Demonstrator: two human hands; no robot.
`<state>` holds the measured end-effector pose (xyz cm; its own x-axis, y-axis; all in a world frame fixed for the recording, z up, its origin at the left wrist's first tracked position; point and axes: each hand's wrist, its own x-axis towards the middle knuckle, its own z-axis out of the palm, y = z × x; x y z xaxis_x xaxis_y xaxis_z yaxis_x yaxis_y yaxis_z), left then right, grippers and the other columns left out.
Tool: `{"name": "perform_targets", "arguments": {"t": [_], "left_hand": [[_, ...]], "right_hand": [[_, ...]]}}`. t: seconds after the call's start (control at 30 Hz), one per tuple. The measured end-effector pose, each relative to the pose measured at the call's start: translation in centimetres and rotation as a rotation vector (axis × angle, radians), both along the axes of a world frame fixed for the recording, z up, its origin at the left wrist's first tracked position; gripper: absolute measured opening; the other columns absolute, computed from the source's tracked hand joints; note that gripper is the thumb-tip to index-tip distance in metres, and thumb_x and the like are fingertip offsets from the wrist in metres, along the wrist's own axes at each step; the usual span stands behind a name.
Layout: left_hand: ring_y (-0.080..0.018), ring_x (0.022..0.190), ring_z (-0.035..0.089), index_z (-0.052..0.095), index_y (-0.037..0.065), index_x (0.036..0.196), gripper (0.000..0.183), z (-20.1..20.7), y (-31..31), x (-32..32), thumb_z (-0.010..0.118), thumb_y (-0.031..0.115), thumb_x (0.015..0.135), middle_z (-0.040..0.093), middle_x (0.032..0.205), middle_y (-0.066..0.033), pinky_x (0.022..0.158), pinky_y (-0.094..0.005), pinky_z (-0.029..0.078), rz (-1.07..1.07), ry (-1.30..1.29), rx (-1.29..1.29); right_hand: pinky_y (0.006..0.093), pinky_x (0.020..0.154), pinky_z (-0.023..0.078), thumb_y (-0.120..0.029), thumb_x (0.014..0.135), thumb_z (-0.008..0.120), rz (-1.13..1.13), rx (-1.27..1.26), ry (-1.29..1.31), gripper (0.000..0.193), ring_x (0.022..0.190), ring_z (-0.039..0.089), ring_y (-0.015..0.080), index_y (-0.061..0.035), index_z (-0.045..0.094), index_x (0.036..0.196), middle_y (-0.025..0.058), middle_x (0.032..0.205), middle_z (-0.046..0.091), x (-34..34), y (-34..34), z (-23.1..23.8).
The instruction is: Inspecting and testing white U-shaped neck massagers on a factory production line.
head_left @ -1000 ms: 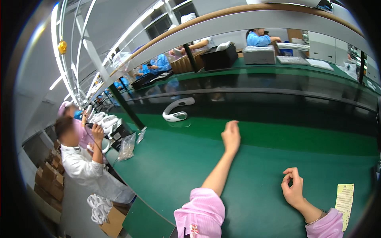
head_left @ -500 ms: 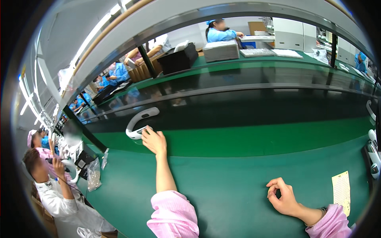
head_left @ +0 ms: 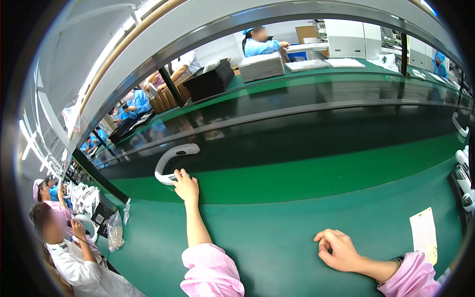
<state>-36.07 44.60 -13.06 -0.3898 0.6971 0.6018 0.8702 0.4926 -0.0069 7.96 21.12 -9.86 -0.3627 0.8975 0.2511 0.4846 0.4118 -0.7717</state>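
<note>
A white C-shaped neck-band device (head_left: 161,165) lies across the edge between a dark strip and a bright green strip, its opening facing right. My left hand (head_left: 187,186) reaches forward, fingers closed over its near end and covering the tip. The thumb side is turned away from the band. Over the green worktop (head_left: 277,232), my right hand (head_left: 337,250) is loosely curled. Nothing shows between its fingers. The nearest thing to it is a pale yellow printed sheet (head_left: 424,235) lying by my right sleeve.
Several white devices sit in a black tray (head_left: 458,190) at the right edge. Another white band (head_left: 460,124) lies far right. A clear bag of small parts (head_left: 115,232) is at left, near a person in white (head_left: 74,262). A metal rail (head_left: 208,42) crosses above, with co-workers beyond.
The view has shifted, so the scene appears moved left and its near part lower. My left hand stays at the band's near end. My right hand's curled fingers have drawn closer together.
</note>
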Motion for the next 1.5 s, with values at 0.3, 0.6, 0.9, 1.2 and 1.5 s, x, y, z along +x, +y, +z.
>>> {"name": "perform_targets", "arguments": {"t": [0.3,0.6,0.9,1.2,1.5], "left_hand": [[-0.0355,0.073,0.061,0.043,0.007,0.096,0.027,2.2,-5.5,4.8,0.061,0.011,0.076,0.054,0.095,-0.0128,0.063,-0.0438,0.05,-0.249,-0.102,0.113],[-0.017,0.073,0.06,0.056,0.001,0.094,0.016,9.9,-18.1,14.1,0.057,0.015,0.085,0.059,0.095,-0.0107,0.059,-0.0267,0.052,-0.725,-1.121,0.289],[-0.0279,0.092,0.061,0.04,0.0,0.1,0.022,9.9,-34.8,29.2,0.052,0.015,0.09,0.048,0.113,-0.0188,0.069,-0.0368,0.06,-1.128,-1.788,0.306],[-0.0351,0.084,0.063,0.035,0.004,0.132,0.046,8.4,-38.0,27.8,0.038,0.031,0.094,0.041,0.132,-0.0176,0.079,-0.0454,0.053,-0.928,-2.537,0.343],[-0.04,0.085,0.061,0.018,-0.006,0.136,0.067,8.6,-39.2,30.4,0.053,0.027,0.088,0.041,0.128,-0.027,0.07,-0.0454,0.054,-1.805,-2.409,-0.299]], "right_hand": [[0.0367,0.065,0.045,-0.003,0.071,0.056,0.02,0.116,-0.033,0.022,0.065,0.057,0.0229,-0.0039,0.051,0.093,0.0046,0.063,0.058,-0.2,0.0,-0.7],[0.0331,0.069,0.048,-0.01,0.084,0.05,0.039,0.015,0.169,0.027,0.072,0.06,0.0202,-0.0019,0.052,0.109,0.0068,0.078,0.063,0.9,0.5,-1.6],[0.0411,0.09,0.046,-0.032,0.089,0.057,0.148,-0.957,1.425,0.036,0.103,0.055,0.0253,-0.0038,0.046,0.108,0.0135,0.105,0.056,-1.0,-5.4,4.2],[0.0248,0.061,0.042,-0.009,0.073,0.065,-0.073,-0.25,0.68,0.033,0.067,0.051,0.0077,-0.0039,0.05,0.102,0.0007,0.076,0.053,8.0,-11.8,10.7],[0.0276,0.062,0.046,-0.014,0.071,0.064,-0.042,-0.579,0.843,0.048,0.065,0.057,0.0136,0.0019,0.048,0.114,0.005,0.074,0.056,10.5,-13.3,5.5]]}}
